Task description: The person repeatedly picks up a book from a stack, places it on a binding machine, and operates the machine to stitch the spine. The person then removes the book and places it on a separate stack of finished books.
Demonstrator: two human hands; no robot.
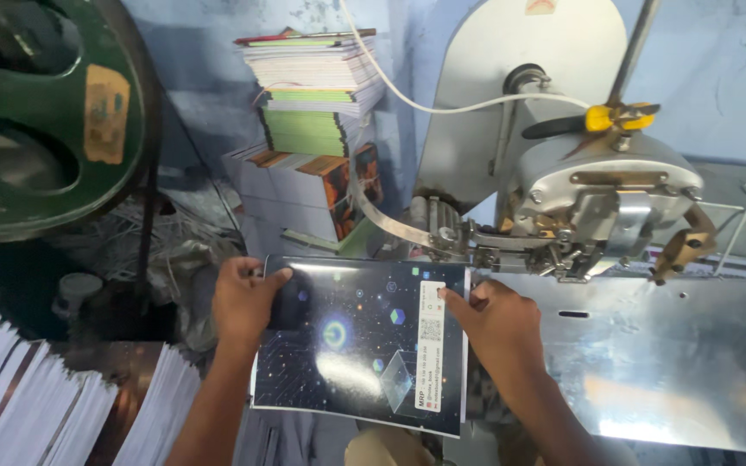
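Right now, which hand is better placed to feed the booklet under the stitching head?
Probably the right hand: it holds the dark booklet at the edge beside the stitching head; the left hand grips the far corner.

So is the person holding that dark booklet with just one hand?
No, both the left hand and the right hand grip the dark booklet at its sides.

Single head-worn view, looked steeply down and forward from close above the left hand (243, 298) and right hand (498, 319). Faced the metal worktop (649, 362), stitching machine (597, 207) and blue wall (718, 69) just beyond.
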